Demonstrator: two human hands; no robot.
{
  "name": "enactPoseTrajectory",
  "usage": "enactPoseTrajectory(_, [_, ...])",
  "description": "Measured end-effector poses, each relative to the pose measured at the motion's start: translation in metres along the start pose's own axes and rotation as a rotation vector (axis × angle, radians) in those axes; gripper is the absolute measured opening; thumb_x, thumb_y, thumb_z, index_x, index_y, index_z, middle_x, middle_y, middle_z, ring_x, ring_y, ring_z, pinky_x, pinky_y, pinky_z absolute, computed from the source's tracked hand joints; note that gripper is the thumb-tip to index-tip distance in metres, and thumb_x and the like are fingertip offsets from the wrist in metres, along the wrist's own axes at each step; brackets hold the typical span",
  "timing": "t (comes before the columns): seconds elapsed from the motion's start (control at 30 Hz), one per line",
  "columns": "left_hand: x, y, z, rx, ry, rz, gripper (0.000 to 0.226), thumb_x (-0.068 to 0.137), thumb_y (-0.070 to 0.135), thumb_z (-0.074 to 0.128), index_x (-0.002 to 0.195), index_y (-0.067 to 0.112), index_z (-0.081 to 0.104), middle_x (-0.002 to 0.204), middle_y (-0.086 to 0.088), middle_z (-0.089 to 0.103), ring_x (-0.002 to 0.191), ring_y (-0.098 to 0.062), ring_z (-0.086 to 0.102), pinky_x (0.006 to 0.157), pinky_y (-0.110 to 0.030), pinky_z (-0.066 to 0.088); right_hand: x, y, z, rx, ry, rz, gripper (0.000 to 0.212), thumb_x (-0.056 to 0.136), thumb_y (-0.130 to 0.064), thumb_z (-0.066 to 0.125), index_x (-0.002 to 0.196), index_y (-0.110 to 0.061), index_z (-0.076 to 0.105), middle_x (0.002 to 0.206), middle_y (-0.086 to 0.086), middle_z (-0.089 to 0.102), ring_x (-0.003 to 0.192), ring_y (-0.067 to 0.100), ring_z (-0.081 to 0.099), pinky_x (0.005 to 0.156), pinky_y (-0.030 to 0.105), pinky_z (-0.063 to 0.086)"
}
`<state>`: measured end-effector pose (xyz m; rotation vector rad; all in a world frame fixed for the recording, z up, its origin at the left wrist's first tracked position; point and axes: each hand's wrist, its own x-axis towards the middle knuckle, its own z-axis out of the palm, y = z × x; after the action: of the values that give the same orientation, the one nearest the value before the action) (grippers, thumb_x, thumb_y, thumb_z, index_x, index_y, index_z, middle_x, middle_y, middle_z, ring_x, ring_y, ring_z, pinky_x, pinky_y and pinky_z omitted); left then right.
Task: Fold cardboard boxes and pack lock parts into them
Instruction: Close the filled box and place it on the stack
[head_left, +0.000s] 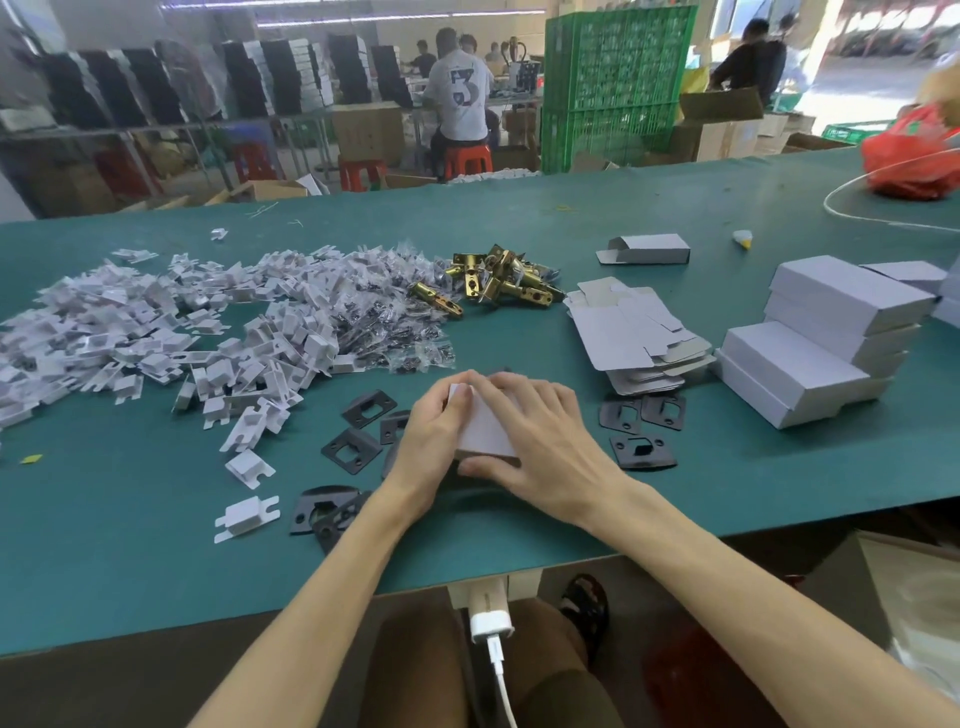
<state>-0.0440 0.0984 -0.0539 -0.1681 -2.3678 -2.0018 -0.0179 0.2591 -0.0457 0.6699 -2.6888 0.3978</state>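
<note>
My left hand (431, 431) curls round the box (485, 431) at table (675, 208) centre; my right hand (540, 441) clamps its top, fingers together, thumb on its near end; latches (498, 280) at 12 o'clock

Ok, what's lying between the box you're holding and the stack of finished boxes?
In the head view, black strike plates lie on the table between the box and the finished stack, flat box blanks just behind them.
</note>
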Motion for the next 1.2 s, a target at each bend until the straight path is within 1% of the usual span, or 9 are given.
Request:
enactPoseTrajectory(0.13, [0.001,-0.002,0.002,-0.029,0.009,-0.011,0.021,0.112,0.025,0.044,0.114,0.029,0.065,0.113,0.001,0.070,0.097,-0.005,0.066,0.078,-0.016,0.052,0.001,-0.002,0.005,-0.109,-0.003,-0.008,0.079,0.095,-0.062,0.052,0.159,-0.022,0.028,0.143,0.005,0.044,0.124,0.030,0.045,0.105,0.043,0.031])
enactPoseTrajectory(0.2, [0.002,-0.003,0.003,-0.007,-0.016,0.005,0.026,0.113,0.025,0.040,0.128,0.022,0.062,0.126,-0.003,0.067,0.117,-0.012,0.063,0.095,-0.021,0.052,0.003,-0.003,0.008,-0.120,-0.001,-0.001,0.078,0.096,-0.062,0.051,0.159,-0.022,0.029,0.144,0.005,0.044,0.124,0.029,0.044,0.103,0.043,0.030])
enactPoseTrajectory(0.27, [0.002,-0.002,0.003,0.015,-0.037,0.008,0.040,0.114,0.026,0.037,0.147,0.008,0.050,0.145,-0.011,0.058,0.136,-0.020,0.054,0.117,-0.036,0.043,0.004,-0.003,0.010,-0.127,0.012,0.000,0.076,0.096,-0.062,0.049,0.158,-0.021,0.031,0.143,0.005,0.045,0.122,0.030,0.045,0.101,0.044,0.031])
enactPoseTrajectory(0.33, [0.003,-0.002,0.003,0.031,-0.029,0.008,0.044,0.114,0.026,0.036,0.150,0.003,0.045,0.149,-0.014,0.055,0.141,-0.024,0.050,0.121,-0.044,0.038,0.005,-0.004,0.011,-0.136,0.010,0.001,0.075,0.097,-0.062,0.046,0.158,-0.021,0.030,0.144,0.005,0.044,0.122,0.030,0.045,0.101,0.045,0.031])
enactPoseTrajectory(0.57, [0.000,0.000,0.000,-0.081,-0.012,-0.027,0.039,0.112,0.027,0.043,0.142,0.007,0.058,0.138,-0.007,0.065,0.129,-0.022,0.062,0.112,-0.040,0.048,0.004,0.001,0.000,-0.123,-0.041,-0.006,0.074,0.098,-0.067,0.040,0.159,-0.028,0.025,0.139,0.004,0.042,0.118,0.027,0.043,0.101,0.041,0.032])
enactPoseTrajectory(0.67, [0.000,-0.001,0.000,-0.173,-0.023,-0.023,0.042,0.111,0.033,0.043,0.139,0.007,0.061,0.124,-0.007,0.072,0.100,-0.026,0.073,0.079,-0.034,0.060,0.000,0.020,-0.020,-0.080,0.005,0.069,0.069,0.098,-0.065,0.043,0.157,-0.033,0.031,0.129,0.008,0.048,0.112,0.028,0.049,0.092,0.042,0.038])
enactPoseTrajectory(0.73, [0.000,0.000,0.001,-0.189,-0.024,-0.009,0.039,0.111,0.030,0.042,0.139,0.008,0.058,0.128,-0.007,0.071,0.099,-0.028,0.076,0.066,-0.030,0.060,0.001,0.043,-0.041,-0.093,0.052,0.180,0.066,0.098,-0.065,0.043,0.155,-0.034,0.036,0.129,0.011,0.050,0.115,0.031,0.050,0.095,0.044,0.041])
enactPoseTrajectory(0.97, [0.001,-0.002,0.003,-0.163,-0.038,0.007,0.031,0.111,0.021,0.045,0.137,0.011,0.058,0.128,-0.006,0.073,0.097,-0.028,0.076,0.063,-0.028,0.059,-0.002,0.128,-0.104,-0.307,0.086,0.552,0.066,0.095,-0.069,0.036,0.147,-0.028,0.046,0.122,0.020,0.055,0.115,0.037,0.049,0.093,0.048,0.043])
enactPoseTrajectory(1.2, [0.001,-0.003,0.002,-0.190,-0.043,0.009,0.035,0.111,0.022,0.046,0.144,0.011,0.052,0.119,-0.005,0.076,0.094,-0.030,0.076,0.064,-0.030,0.060,-0.022,0.165,-0.109,-0.561,0.009,0.690,0.062,0.100,-0.064,0.031,0.137,-0.018,0.051,0.124,0.022,0.056,0.113,0.038,0.052,0.095,0.048,0.038])
